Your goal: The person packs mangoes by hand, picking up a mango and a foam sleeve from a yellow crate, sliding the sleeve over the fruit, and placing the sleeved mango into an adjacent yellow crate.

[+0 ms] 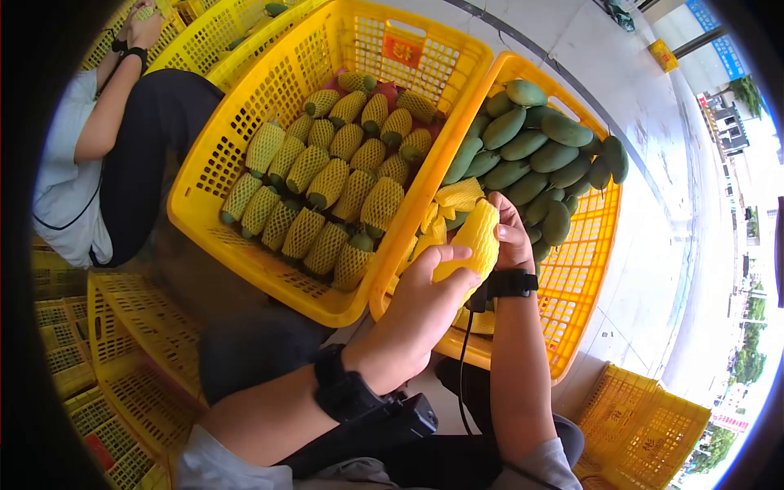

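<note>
A yellow foam net sleeve (pixel 482 245) is held up over the right-hand crate, with the fingers of my right hand (pixel 511 233) closed around its upper end. My left hand (pixel 425 298) grips its near side between thumb and fingers. I cannot tell whether a fruit is inside it. Just behind lie loose foam net sleeves (pixel 459 194), partly hidden by my hands. Bare green mangoes (pixel 527 145) are piled in the far part of the same crate. To the left, a yellow crate (pixel 278 282) holds rows of mangoes in foam nets (pixel 328 181).
The right-hand yellow crate (pixel 563 359) stands against the left one. Another person (pixel 102 139) sits at the far left beside more yellow crates (pixel 261 41). Stacked crates (pixel 147 351) are at lower left, and another crate (pixel 645 425) is at lower right.
</note>
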The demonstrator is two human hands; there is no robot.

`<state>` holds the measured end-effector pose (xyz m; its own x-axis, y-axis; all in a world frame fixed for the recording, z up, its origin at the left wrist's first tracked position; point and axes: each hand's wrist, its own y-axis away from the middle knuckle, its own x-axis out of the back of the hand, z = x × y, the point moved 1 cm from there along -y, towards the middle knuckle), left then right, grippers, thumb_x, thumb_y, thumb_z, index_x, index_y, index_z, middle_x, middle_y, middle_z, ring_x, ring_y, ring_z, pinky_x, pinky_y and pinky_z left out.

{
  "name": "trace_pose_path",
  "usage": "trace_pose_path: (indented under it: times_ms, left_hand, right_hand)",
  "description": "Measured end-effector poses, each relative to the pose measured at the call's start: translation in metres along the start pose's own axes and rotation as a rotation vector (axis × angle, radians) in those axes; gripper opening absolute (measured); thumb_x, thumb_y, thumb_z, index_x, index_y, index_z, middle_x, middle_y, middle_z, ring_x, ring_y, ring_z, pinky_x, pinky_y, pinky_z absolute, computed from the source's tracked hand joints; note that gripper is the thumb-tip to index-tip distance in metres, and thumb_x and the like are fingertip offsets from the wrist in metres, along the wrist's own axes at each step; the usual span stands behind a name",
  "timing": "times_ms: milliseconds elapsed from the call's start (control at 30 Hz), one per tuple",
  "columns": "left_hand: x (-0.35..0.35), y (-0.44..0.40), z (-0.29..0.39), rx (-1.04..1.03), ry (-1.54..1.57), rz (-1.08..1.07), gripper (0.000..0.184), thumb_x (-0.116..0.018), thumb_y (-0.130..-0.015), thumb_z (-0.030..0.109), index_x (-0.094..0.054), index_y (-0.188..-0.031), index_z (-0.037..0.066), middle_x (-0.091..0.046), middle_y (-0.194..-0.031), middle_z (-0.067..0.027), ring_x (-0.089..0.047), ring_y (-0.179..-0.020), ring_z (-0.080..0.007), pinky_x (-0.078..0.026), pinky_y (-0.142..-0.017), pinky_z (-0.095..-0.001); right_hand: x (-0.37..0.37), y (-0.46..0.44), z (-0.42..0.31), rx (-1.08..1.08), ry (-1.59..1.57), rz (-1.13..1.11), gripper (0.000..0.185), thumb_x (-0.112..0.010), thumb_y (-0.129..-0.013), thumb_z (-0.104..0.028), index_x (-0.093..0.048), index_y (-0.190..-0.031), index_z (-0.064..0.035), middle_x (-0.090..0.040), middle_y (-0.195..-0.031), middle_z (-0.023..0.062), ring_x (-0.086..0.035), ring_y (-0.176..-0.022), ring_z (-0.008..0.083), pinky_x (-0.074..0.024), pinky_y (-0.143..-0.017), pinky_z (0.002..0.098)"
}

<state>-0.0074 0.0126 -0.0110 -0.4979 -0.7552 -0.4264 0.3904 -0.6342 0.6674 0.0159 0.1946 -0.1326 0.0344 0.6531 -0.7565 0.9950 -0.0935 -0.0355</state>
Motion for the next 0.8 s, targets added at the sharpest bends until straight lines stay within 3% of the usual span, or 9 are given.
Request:
trace_pose_path:
  times_ms: [167, 233, 300, 367, 400, 467, 533, 667, 800]
  left_hand:
    - [-0.012, -0.014, -0.019, -0.152, 0.051, -0.016, 0.028, -0.058, -0.075, 0.007, -0.05, -0.101, 0.002, -0.053, -0.095, -0.0053, -0.051, -0.084, -0.0096, -0.04, -0.072, -0.0203]
    - [-0.016, -0.012, -0.024, -0.06, 0.054, -0.086, 0.024, -0.058, -0.075, 0.004, -0.05, -0.097, 0.0, -0.055, -0.089, -0.0056, -0.053, -0.084, -0.0103, -0.042, -0.075, -0.0228]
    - [-0.019, -0.011, -0.026, -0.122, 0.069, -0.086, 0.023, -0.058, -0.075, 0.004, -0.049, -0.096, -0.001, -0.056, -0.086, -0.0058, -0.053, -0.082, -0.0116, -0.042, -0.075, -0.0224]
    - [-0.023, -0.008, -0.019, -0.141, 0.225, -0.152, 0.025, -0.058, -0.074, 0.003, -0.048, -0.097, -0.002, -0.055, -0.089, -0.0067, -0.053, -0.084, -0.012, -0.042, -0.076, -0.0225]
    - [-0.023, -0.004, -0.015, -0.189, 0.238, -0.191, 0.026, -0.057, -0.074, 0.001, -0.048, -0.097, -0.003, -0.055, -0.092, -0.0079, -0.052, -0.085, -0.0118, -0.042, -0.076, -0.0224]
    - [-0.023, -0.001, -0.01, -0.201, 0.163, -0.186, 0.036, -0.058, -0.069, -0.002, -0.046, -0.103, -0.003, -0.052, -0.096, -0.0086, -0.051, -0.088, -0.013, -0.042, -0.077, -0.0235]
    - [-0.02, 0.001, -0.007, -0.226, 0.121, -0.182, 0.046, -0.059, -0.065, -0.005, -0.043, -0.108, -0.003, -0.05, -0.099, -0.0076, -0.049, -0.092, -0.0136, -0.043, -0.079, -0.0247]
    - [-0.015, 0.003, -0.001, -0.279, 0.11, -0.185, 0.047, -0.057, -0.066, -0.008, -0.043, -0.111, -0.002, -0.05, -0.1, -0.0073, -0.049, -0.091, -0.0129, -0.043, -0.08, -0.0242]
    - [-0.009, -0.003, 0.002, -0.281, 0.156, -0.134, 0.035, -0.055, -0.076, 0.0, -0.043, -0.109, 0.0, -0.052, -0.095, -0.0053, -0.051, -0.084, -0.0101, -0.043, -0.073, -0.0223]
  right_hand:
    - [-0.031, 0.014, -0.027, -0.018, 0.034, -0.05, 0.03, -0.07, -0.065, -0.013, -0.045, -0.081, -0.0059, -0.057, -0.078, 0.0067, -0.058, -0.071, 0.0159, -0.0507, -0.065, 0.0296]
    - [-0.019, 0.028, -0.033, -0.069, 0.014, -0.023, 0.032, -0.068, -0.07, -0.016, -0.047, -0.091, -0.0038, -0.057, -0.084, 0.0117, -0.058, -0.074, 0.0185, -0.0509, -0.068, 0.0329]
    - [-0.003, 0.039, -0.036, -0.182, 0.175, 0.167, 0.035, -0.066, -0.073, -0.016, -0.048, -0.099, -0.0027, -0.057, -0.091, 0.0142, -0.059, -0.076, 0.0209, -0.0501, -0.071, 0.0338]
    - [0.013, 0.061, -0.017, -0.204, 0.623, 0.58, 0.033, -0.049, -0.086, -0.027, -0.043, -0.111, -0.0057, -0.051, -0.104, 0.0101, -0.054, -0.089, 0.0193, -0.046, -0.076, 0.028]
    - [0.063, 0.092, -0.008, -0.196, 0.515, 0.58, 0.038, -0.041, -0.089, -0.032, -0.041, -0.116, -0.005, -0.051, -0.109, 0.0097, -0.053, -0.095, 0.0183, -0.0438, -0.081, 0.0277]
    - [0.106, 0.131, 0.005, -0.364, 0.848, 0.9, 0.039, -0.045, -0.084, -0.031, -0.043, -0.114, -0.0045, -0.053, -0.107, 0.0101, -0.054, -0.093, 0.0186, -0.0444, -0.08, 0.0278]
    - [0.144, 0.171, 0.014, -0.593, 1.199, 1.071, 0.041, -0.05, -0.08, -0.03, -0.045, -0.111, -0.004, -0.054, -0.105, 0.0104, -0.055, -0.091, 0.0189, -0.0449, -0.079, 0.028]
    - [0.189, 0.212, 0.03, -0.947, 1.71, 1.028, 0.044, -0.058, -0.072, -0.029, -0.049, -0.107, -0.003, -0.056, -0.1, 0.0111, -0.056, -0.088, 0.0196, -0.046, -0.077, 0.0282]
    - [0.211, 0.214, 0.036, -1.057, 1.897, 0.872, 0.048, -0.066, -0.063, -0.027, -0.053, -0.102, -0.002, -0.059, -0.095, 0.0118, -0.058, -0.084, 0.0203, -0.0471, -0.075, 0.0285]
